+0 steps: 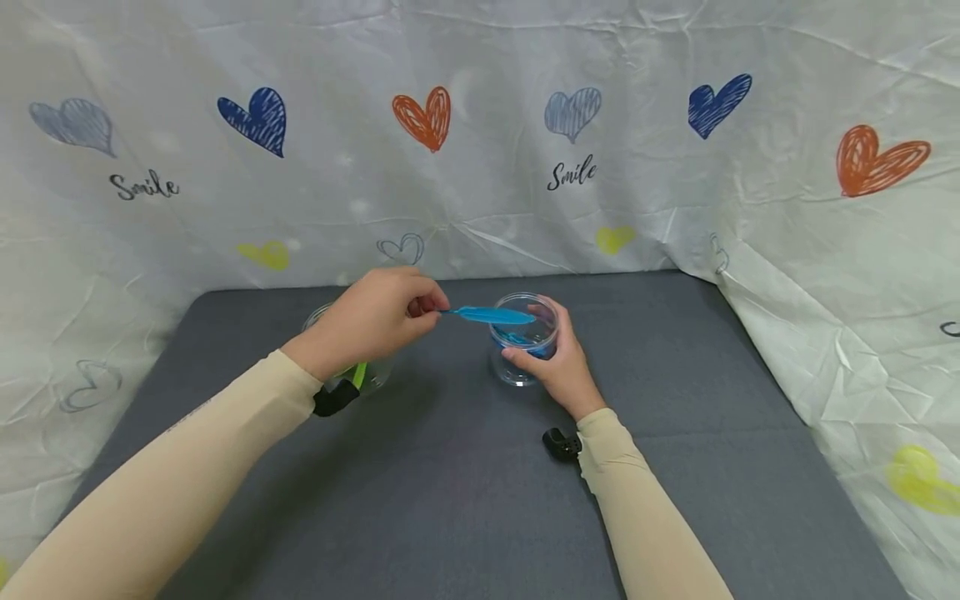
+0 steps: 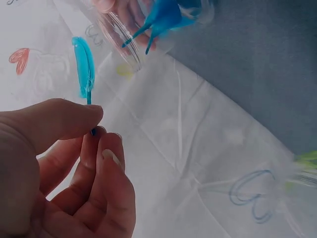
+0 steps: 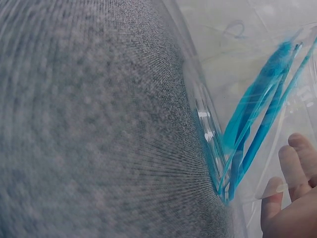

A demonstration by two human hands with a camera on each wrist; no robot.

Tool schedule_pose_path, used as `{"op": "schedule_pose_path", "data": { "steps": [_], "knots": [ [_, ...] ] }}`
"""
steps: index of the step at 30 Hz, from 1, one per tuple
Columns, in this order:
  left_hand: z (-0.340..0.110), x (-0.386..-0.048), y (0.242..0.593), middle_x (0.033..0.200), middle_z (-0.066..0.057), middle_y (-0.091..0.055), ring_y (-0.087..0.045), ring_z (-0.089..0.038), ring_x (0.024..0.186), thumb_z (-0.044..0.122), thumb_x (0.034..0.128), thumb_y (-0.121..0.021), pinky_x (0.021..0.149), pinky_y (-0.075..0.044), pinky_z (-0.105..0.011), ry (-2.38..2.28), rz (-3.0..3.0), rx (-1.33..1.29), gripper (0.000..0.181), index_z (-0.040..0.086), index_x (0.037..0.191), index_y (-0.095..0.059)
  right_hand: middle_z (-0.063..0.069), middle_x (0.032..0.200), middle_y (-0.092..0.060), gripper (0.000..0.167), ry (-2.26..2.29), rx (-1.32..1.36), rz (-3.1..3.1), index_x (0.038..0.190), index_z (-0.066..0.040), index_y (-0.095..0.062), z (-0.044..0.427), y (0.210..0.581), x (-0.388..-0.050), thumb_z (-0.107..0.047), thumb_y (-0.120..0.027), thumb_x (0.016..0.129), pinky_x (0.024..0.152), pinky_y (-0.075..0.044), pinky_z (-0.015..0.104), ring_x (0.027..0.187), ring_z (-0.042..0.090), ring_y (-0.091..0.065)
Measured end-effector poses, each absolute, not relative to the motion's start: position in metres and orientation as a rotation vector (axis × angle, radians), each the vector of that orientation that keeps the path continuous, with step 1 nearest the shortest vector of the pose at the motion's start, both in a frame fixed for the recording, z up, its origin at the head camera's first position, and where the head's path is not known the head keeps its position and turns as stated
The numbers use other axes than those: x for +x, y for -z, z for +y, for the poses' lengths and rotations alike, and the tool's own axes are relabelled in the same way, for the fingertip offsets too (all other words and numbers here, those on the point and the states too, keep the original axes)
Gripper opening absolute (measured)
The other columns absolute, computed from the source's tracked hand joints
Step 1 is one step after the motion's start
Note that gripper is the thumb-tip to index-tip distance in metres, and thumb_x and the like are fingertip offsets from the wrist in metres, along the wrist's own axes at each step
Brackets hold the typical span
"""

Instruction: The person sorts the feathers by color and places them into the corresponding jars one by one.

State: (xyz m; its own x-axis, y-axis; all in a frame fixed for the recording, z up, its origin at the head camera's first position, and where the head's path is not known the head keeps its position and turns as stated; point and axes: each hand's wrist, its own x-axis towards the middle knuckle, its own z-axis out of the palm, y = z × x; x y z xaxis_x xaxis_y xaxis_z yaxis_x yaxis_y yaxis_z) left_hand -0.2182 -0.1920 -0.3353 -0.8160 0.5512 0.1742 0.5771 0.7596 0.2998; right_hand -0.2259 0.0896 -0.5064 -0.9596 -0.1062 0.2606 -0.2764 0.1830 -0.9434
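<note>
My left hand (image 1: 375, 315) pinches the quill of a blue feather (image 1: 495, 315) between thumb and fingertips. The feather lies nearly level, its tip over the mouth of a clear jar (image 1: 516, 377). That jar stands on the table, and my right hand (image 1: 564, 362) grips it round its right side, thumb at the front. Inside it, several blue feathers (image 3: 257, 104) lean against the wall in the right wrist view. Behind my left forearm stands another clear jar (image 1: 382, 373), largely hidden, with a green feather (image 1: 360, 375) in it.
A dark grey cloth (image 1: 450, 500) covers the table. White sheeting (image 1: 480, 192) printed with hearts and "Smile" hangs behind it and along both sides. A black strap (image 1: 336, 398) circles the left wrist, and a black device (image 1: 562, 444) sits at the right wrist.
</note>
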Motion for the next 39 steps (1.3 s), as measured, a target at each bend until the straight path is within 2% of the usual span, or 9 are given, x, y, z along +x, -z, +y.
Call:
{"op": "schedule_pose_path", "data": {
  "steps": [2, 8, 18, 22, 27, 35, 39],
  "knots": [
    [-0.184, -0.223, 0.335, 0.103, 0.002, -0.072, -0.069, -0.016, 0.092, 0.014, 0.1004, -0.075, 0.084, -0.06, -0.038, 0.504, -2.863, -0.941, 0.012, 0.016, 0.111, -0.081, 0.003, 0.165, -0.048, 0.094, -1.893, 0.377, -2.31, 0.165, -0.037, -0.032, 0.09, 0.507, -0.227, -0.038, -0.089, 0.091, 0.126, -0.041, 0.054, 0.153, 0.021, -0.047],
    [-0.164, -0.234, 0.338, 0.105, 0.0, -0.073, -0.07, -0.018, 0.091, 0.011, 0.0999, -0.071, 0.082, -0.061, -0.039, 0.426, -2.823, -0.993, 0.013, 0.015, 0.108, -0.081, -0.005, 0.16, -0.051, 0.095, -1.902, 0.337, -2.331, 0.164, -0.042, -0.032, 0.092, 0.508, -0.228, -0.041, -0.09, 0.089, 0.122, -0.045, 0.055, 0.146, 0.026, -0.054],
    [-0.154, -0.238, 0.34, 0.106, -0.002, -0.072, -0.069, -0.019, 0.089, 0.012, 0.0998, -0.07, 0.078, -0.061, -0.039, 0.344, -2.844, -0.954, 0.014, 0.014, 0.109, -0.082, -0.011, 0.16, -0.052, 0.092, -1.925, 0.358, -2.323, 0.162, -0.044, -0.033, 0.089, 0.506, -0.228, -0.04, -0.09, 0.09, 0.122, -0.045, 0.052, 0.145, 0.021, -0.054],
    [-0.144, -0.238, 0.342, 0.11, -0.003, -0.072, -0.07, -0.02, 0.09, 0.015, 0.1001, -0.071, 0.075, -0.061, -0.04, 0.306, -2.834, -0.976, 0.014, 0.015, 0.109, -0.082, -0.007, 0.162, -0.051, 0.09, -1.941, 0.367, -2.304, 0.162, -0.042, -0.034, 0.091, 0.507, -0.228, -0.038, -0.089, 0.091, 0.122, -0.045, 0.054, 0.145, 0.024, -0.054],
    [-0.13, -0.236, 0.347, 0.105, -0.002, -0.07, -0.066, -0.017, 0.082, 0.016, 0.1006, -0.07, 0.066, -0.058, -0.035, 0.307, -2.81, -1.04, 0.017, 0.014, 0.111, -0.083, -0.005, 0.162, -0.051, 0.09, -1.964, 0.364, -2.295, 0.163, -0.039, -0.033, 0.093, 0.509, -0.226, -0.037, -0.088, 0.092, 0.123, -0.045, 0.053, 0.144, 0.022, -0.055],
    [-0.115, -0.236, 0.351, 0.099, -0.003, -0.067, -0.064, -0.016, 0.073, 0.013, 0.1005, -0.07, 0.061, -0.056, -0.032, 0.27, -2.751, -1.114, 0.018, 0.013, 0.112, -0.084, -0.011, 0.162, -0.05, 0.091, -1.967, 0.347, -2.317, 0.163, -0.043, -0.031, 0.092, 0.508, -0.229, -0.039, -0.087, 0.092, 0.119, -0.049, 0.052, 0.14, 0.02, -0.057],
    [-0.11, -0.24, 0.356, 0.095, -0.003, -0.065, -0.063, -0.015, 0.069, 0.014, 0.1009, -0.071, 0.06, -0.055, -0.032, 0.253, -2.733, -1.139, 0.017, 0.013, 0.111, -0.084, -0.005, 0.163, -0.049, 0.091, -1.964, 0.349, -2.321, 0.163, -0.044, -0.031, 0.092, 0.507, -0.229, -0.039, -0.088, 0.092, 0.119, -0.049, 0.054, 0.142, 0.025, -0.056]
  ]
}}
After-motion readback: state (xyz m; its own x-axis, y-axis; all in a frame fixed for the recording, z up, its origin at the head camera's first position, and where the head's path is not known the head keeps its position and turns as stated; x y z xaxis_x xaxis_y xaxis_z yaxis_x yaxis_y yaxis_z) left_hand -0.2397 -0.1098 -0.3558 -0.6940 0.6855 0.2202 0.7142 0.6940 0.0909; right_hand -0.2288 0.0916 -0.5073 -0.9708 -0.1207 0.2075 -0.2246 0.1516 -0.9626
